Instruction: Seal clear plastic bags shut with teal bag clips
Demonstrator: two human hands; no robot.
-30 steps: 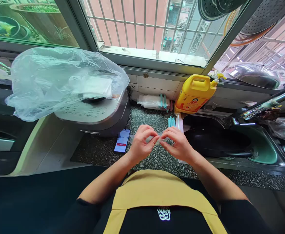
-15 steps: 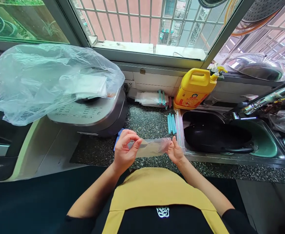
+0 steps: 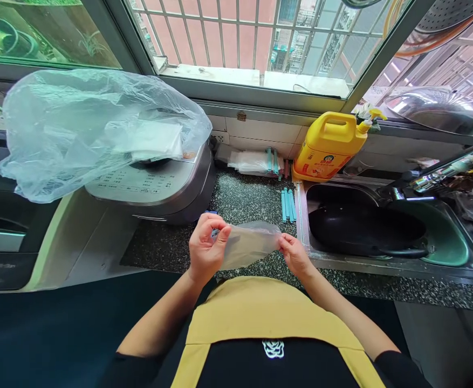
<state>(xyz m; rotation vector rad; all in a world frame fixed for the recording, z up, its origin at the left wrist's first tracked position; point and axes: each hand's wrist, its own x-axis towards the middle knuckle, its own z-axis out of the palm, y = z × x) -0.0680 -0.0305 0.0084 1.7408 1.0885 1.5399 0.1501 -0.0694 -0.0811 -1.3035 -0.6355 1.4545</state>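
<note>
A clear plastic bag point(image 3: 249, 247) stretches between my two hands, above the speckled counter point(image 3: 242, 196). My left hand point(image 3: 207, 248) pinches its left end between thumb and fingers. At the other end, my right hand point(image 3: 295, 254) grips the bag's edge with its fingertips. Several light-blue bag clips point(image 3: 288, 205) lie side by side on the counter, beyond my right hand and left of the sink. Behind them, folded clear bags point(image 3: 250, 161) with teal clips on them rest against the tiled wall. A bit of something blue shows behind my left hand.
A rice cooker point(image 3: 155, 186) stands on the left under a big crumpled plastic bag point(image 3: 98, 126). To the right, a sink point(image 3: 448, 237) holds a black wok point(image 3: 365, 229), with a yellow jug point(image 3: 330, 146) behind its left corner. A faucet point(image 3: 446, 170) reaches over the sink.
The bag was narrower and bunched near my right hand; now it is spread wider and flatter. My right hand has shifted its grip along the edge. The view has turned slightly left.
</note>
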